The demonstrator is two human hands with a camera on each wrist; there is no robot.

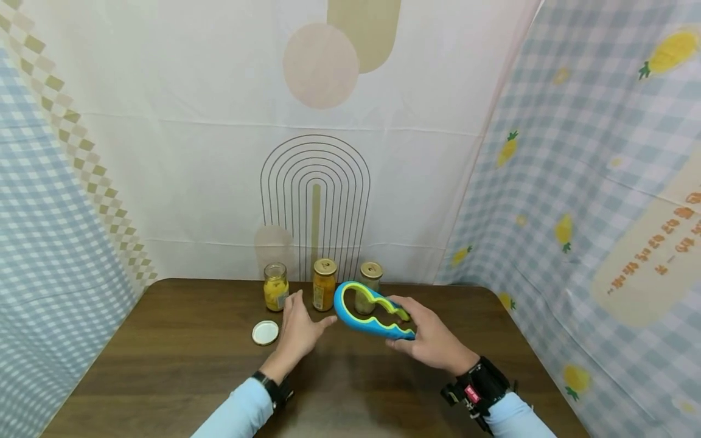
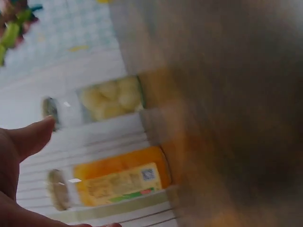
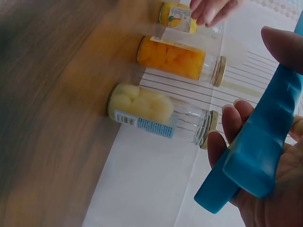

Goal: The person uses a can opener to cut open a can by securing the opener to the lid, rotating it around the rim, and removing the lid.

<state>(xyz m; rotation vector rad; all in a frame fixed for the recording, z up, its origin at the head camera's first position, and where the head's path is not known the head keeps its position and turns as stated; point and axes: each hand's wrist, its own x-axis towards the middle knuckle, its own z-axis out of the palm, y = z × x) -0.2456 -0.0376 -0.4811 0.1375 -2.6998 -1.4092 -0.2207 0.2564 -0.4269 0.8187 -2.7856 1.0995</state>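
Observation:
My right hand [image 1: 432, 337] grips a blue jar opener [image 1: 372, 326] with a wavy lime-green inner edge, held above the table. In the head view its loop overlaps a lidded jar of pale round fruit [image 3: 142, 104]. My left hand [image 1: 298, 331] has its fingers extended and its thumb spread, with nothing held. It reaches beside an uncapped jar of yellow fruit [image 1: 275, 293], fingertips close to that jar's right side. Between the two hands, farther back, stands a gold-lidded jar of orange fruit [image 1: 323, 286]. A loose round lid [image 1: 265, 333], white side up, lies left of my left hand.
The three jars stand in a row near the back edge of the brown wooden table [image 1: 181, 353]. Directly behind it hangs a pale patterned cloth [image 1: 219, 182]. Checked cloths drape both sides, with pineapples printed on the right one [image 1: 547, 182].

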